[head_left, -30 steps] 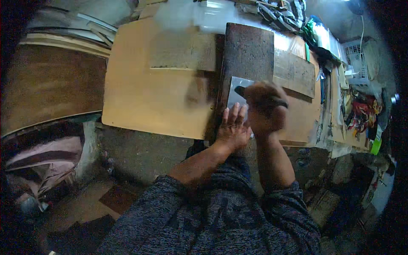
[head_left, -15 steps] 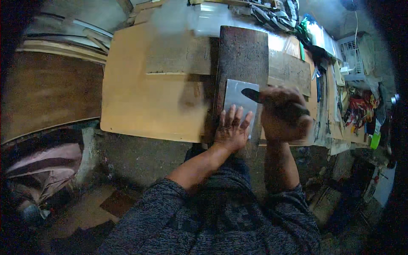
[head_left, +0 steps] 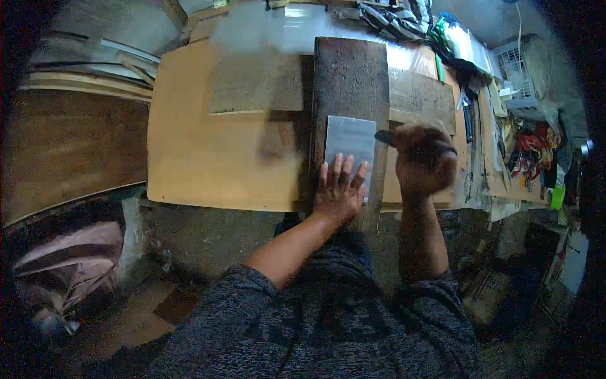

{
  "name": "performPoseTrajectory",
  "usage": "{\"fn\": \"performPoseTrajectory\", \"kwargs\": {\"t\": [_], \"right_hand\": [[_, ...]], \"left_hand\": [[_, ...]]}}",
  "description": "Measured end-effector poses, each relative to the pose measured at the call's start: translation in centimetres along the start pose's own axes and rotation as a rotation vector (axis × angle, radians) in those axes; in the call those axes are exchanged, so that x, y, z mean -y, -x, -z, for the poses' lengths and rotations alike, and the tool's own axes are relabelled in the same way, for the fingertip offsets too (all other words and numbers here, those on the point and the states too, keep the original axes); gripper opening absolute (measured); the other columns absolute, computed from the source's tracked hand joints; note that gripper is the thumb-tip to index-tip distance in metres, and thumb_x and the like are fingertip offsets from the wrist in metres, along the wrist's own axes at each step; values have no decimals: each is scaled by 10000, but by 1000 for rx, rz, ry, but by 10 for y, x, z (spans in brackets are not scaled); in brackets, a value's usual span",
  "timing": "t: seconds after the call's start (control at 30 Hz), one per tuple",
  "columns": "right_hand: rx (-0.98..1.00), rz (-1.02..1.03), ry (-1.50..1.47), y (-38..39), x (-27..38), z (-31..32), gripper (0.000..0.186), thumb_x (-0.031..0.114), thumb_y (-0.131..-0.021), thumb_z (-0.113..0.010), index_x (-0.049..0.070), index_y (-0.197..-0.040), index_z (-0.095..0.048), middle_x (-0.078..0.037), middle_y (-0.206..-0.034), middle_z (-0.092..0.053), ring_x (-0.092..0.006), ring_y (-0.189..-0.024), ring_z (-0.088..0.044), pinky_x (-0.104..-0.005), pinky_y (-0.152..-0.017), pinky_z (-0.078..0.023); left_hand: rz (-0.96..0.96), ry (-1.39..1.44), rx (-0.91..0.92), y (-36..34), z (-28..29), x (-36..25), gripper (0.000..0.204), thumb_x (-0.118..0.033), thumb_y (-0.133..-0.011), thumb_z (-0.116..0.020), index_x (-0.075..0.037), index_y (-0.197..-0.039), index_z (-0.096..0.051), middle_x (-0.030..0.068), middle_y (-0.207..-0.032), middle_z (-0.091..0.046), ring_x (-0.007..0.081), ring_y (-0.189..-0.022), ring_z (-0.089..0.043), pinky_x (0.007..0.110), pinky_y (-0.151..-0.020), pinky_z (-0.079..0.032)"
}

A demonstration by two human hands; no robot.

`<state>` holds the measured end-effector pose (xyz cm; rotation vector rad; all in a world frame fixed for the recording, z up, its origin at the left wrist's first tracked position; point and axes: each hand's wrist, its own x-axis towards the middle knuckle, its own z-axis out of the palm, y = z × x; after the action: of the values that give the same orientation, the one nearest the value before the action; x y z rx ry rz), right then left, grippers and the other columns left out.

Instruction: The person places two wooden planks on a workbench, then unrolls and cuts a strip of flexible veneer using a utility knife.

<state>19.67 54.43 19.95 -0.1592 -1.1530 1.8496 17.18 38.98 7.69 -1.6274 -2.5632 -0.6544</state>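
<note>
A thin, flat grey sheet (head_left: 351, 136) lies on a long dark wooden plank (head_left: 351, 76) in front of me. My left hand (head_left: 341, 189) presses flat on the near half of the sheet with its fingers spread. To the right of the sheet, my right hand (head_left: 426, 161) is closed in a fist around a dark tool (head_left: 384, 136) with a flat, rounded tip. That tip points left, close to the sheet's right edge; most of the tool is hidden by the fist, which is slightly blurred.
Under the plank is a tan board tabletop (head_left: 221, 164) with pieces of worn cardboard (head_left: 259, 88) on it. A white plastic basket (head_left: 516, 69) and a cluttered heap of red and orange items (head_left: 533, 151) are at the right. Crumpled pinkish cloth (head_left: 82, 252) sits at lower left.
My right fist and the dark tool have shifted off the sheet, so the tip now lies beyond its right edge. My left hand keeps its place on the sheet. The whole view has moved slightly.
</note>
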Motion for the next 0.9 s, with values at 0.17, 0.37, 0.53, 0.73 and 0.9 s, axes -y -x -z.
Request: {"fn": "performPoseTrajectory", "kwargs": {"t": [0.17, 0.37, 0.53, 0.73, 0.9], "right_hand": [[32, 25, 11, 3, 0, 3, 578, 537, -826, -510, -25, -961, -539, -99, -753, -482, -240, -672, -461, -392, -649, -380], [41, -31, -199, 18, 3, -24, 632, 595, -781, -544, -7, -973, -525, -110, -816, -484, -255, -760, -465, -404, -743, -383], [87, -135, -98, 35, -6, -47, 639, 593, -756, -581, 7, -1004, -521, -118, -868, -508, -255, -814, -473, -411, -795, -384], [111, -132, -84, 18, -32, -32, 707, 596, -762, -590, -85, -947, -554, -139, -868, -575, -241, -767, -566, -357, -688, -468], [124, -38, -129, 28, -9, -42, 624, 553, -781, -577, -39, -969, -520, -146, -811, -528, -267, -739, -482, -422, -682, -381]], "left_hand": [[-5, -20, -12, -3, 3, 0, 550, -325, -825, -550, -199, -1340, -407, 145, -1319, -380, 367, -1270, -321, 575, -1001, -266], [9, -5, -4, 2, -3, 1, 536, -347, -832, -520, -190, -1336, -427, 157, -1331, -389, 371, -1309, -278, 581, -1029, -230], [-18, -65, 24, 9, -2, 4, 507, -332, -812, -537, -158, -1282, -459, 149, -1286, -410, 357, -1282, -309, 551, -1047, -213], [31, 62, -61, 5, -6, 1, 517, -354, -810, -548, -154, -1280, -474, 151, -1302, -416, 355, -1285, -316, 553, -1051, -220], [13, -24, -47, 4, 0, 2, 524, -346, -847, -525, -162, -1326, -419, 153, -1322, -391, 357, -1288, -316, 556, -1051, -218]]}}
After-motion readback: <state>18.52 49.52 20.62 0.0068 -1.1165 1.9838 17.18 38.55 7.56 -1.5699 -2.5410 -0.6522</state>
